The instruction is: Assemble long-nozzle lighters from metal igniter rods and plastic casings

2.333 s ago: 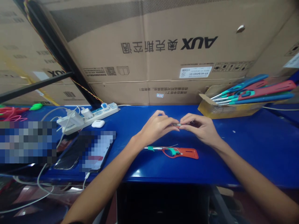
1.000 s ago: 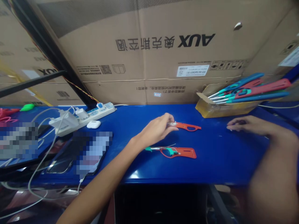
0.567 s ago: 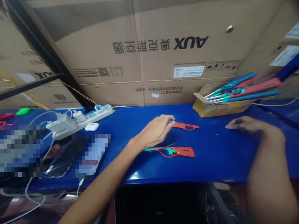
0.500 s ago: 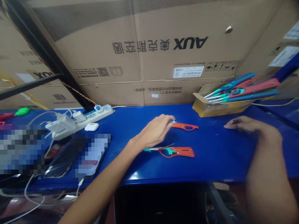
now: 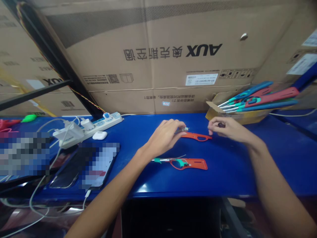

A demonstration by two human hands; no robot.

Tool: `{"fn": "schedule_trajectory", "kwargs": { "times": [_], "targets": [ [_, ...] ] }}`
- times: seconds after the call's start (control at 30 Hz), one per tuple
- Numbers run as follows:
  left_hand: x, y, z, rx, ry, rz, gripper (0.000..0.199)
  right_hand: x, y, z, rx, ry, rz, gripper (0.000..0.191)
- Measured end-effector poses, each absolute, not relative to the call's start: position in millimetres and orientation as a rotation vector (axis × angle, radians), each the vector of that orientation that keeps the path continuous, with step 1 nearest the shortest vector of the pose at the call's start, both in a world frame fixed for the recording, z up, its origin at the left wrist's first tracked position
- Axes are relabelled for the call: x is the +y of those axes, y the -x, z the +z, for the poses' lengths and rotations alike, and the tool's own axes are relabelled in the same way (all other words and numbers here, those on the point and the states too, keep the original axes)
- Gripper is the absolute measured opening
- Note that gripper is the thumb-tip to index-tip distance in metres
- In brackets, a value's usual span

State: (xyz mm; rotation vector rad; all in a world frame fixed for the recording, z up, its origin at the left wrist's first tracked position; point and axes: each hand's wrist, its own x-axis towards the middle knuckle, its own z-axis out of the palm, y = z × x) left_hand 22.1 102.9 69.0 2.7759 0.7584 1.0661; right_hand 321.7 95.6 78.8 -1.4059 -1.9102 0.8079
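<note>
My left hand (image 5: 165,137) is closed, pinching a small clear-and-silver part (image 5: 185,129) at its fingertips. Just under them lies an orange lighter shell half (image 5: 198,136); whether the fingers also touch it I cannot tell. Curled fingers of my right hand (image 5: 232,129) wrap a dark, round-ended object (image 5: 221,125), mostly hidden, close to the shell's right end. Nearer the table's front is an opened lighter (image 5: 198,163) with an orange shell, a green trigger, a thin wire and a metal tube, its left end behind my left wrist.
A cardboard box (image 5: 237,117) of blue and red lighters stands at the back right. To the left are a white power strip (image 5: 109,122) with chargers, a white earphone case (image 5: 99,135), phones (image 5: 74,165) and loose cables. A large cardboard sheet (image 5: 170,26) walls the back.
My right hand has moved left with the dark object, close to the orange shell half. My left hand stays nearly in place. The view has shifted slightly.
</note>
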Motion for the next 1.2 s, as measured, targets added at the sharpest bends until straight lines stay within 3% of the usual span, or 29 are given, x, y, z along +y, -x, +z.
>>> {"fn": "schedule_trajectory", "kwargs": {
  "times": [0.17,0.4,1.2],
  "targets": [
    [104,-22,68,0.808,-2.776,1.052,0.01,87,-279,75,-1.878,1.168,1.001,0.03],
    [103,-22,68,0.781,-2.803,0.99,0.015,78,-254,71,-1.753,0.989,0.952,0.028],
    [101,-21,71,0.756,-2.898,0.975,0.016,73,-244,71,-1.707,0.978,0.981,0.026]
  ]
}}
